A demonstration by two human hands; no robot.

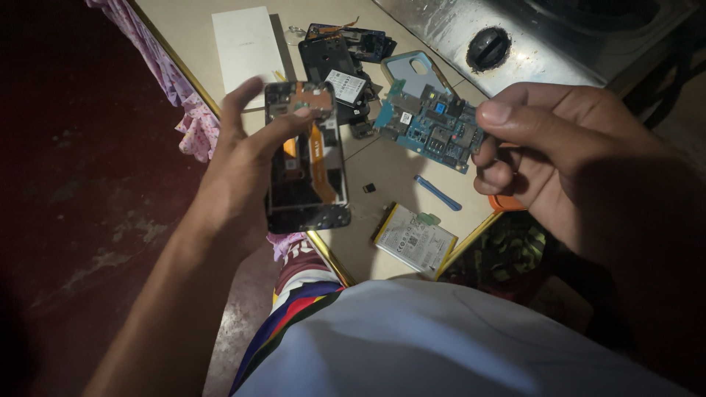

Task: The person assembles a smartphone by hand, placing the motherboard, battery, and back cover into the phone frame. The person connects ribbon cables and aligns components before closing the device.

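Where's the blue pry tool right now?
In the head view, the blue pry tool lies flat on the table, below the circuit board held in the right hand and above the loose battery.

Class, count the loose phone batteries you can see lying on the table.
2. One phone battery lies near the table's front edge, below the blue pry tool; another rests on the dark parts pile behind. More may be hidden.

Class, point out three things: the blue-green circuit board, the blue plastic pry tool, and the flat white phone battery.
Blue-green circuit board [430,126], head view, middle of the board.
Blue plastic pry tool [437,193], head view, mid-shaft.
Flat white phone battery [414,240], head view, centre of its face.
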